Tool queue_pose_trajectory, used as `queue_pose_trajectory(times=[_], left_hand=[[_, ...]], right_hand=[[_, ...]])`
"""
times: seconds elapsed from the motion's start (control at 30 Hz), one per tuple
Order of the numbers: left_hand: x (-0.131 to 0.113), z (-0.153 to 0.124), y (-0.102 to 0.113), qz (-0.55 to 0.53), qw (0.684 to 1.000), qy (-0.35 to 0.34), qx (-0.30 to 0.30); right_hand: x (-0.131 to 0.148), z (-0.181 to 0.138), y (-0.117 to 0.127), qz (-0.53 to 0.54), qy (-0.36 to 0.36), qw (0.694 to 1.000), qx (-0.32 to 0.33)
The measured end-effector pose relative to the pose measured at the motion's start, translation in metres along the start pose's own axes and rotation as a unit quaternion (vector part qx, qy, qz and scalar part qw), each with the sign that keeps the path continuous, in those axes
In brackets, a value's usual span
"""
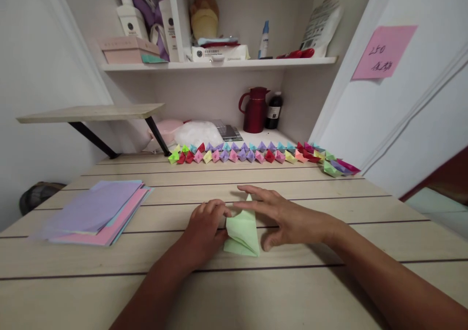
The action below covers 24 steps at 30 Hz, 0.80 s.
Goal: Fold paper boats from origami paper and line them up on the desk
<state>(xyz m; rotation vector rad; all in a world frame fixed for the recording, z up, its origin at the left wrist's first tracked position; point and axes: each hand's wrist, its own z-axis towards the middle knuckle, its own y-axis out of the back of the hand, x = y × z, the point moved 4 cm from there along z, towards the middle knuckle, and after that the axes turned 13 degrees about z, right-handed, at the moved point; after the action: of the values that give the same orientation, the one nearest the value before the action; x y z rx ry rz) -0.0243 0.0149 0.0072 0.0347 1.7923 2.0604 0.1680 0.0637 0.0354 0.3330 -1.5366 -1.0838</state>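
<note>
A folded piece of light green origami paper (242,235) lies on the wooden table before me, with one pointed tip at its far end and a loose flap along the near side. My left hand (204,227) grips its left edge between thumb and curled fingers. Over its right side, my right hand (288,215) is open, the thumb apart from the stretched fingers. The right index fingertip reaches across the paper's far part; whether it touches I cannot tell.
Several small folded paper boats (233,155) in many colours line the table's back. A stack of coloured paper sheets (98,205) lies at left, near a small raised wooden shelf (95,111). Behind stand a red jug (255,110) and a dark bottle (274,111).
</note>
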Motion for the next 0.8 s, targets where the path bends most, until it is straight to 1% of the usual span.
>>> queue_pose_trajectory(times=[0.07, 0.2, 0.27, 0.37, 0.53, 0.63, 0.8], left_hand=[[-0.001, 0.0, 0.0, 0.0, 1.0, -0.002, -0.002], [-0.002, 0.0, 0.001, 0.005, 1.0, 0.0, 0.001], [-0.002, 0.0, 0.0, 0.008, 1.0, 0.0, 0.003], [0.0, -0.001, -0.002, 0.012, 1.0, -0.002, 0.003], [0.001, 0.0, -0.002, 0.017, 1.0, -0.009, -0.004], [0.0, 0.0, -0.002, 0.018, 1.0, -0.01, -0.001], [0.0, -0.001, -0.004, 0.02, 1.0, -0.014, -0.008]], right_hand=[[0.003, -0.001, -0.001, -0.004, 0.0, 1.0, -0.009], [0.012, 0.001, 0.001, -0.013, 0.027, 0.999, -0.045], [0.014, 0.003, 0.002, -0.015, 0.036, 0.998, -0.049], [0.012, 0.003, 0.001, -0.01, 0.037, 0.999, -0.031], [0.012, 0.003, -0.01, 0.006, 0.033, 0.999, 0.017], [0.014, 0.004, -0.01, -0.002, 0.037, 0.999, 0.006], [0.011, 0.004, -0.004, -0.008, 0.016, 1.0, -0.004]])
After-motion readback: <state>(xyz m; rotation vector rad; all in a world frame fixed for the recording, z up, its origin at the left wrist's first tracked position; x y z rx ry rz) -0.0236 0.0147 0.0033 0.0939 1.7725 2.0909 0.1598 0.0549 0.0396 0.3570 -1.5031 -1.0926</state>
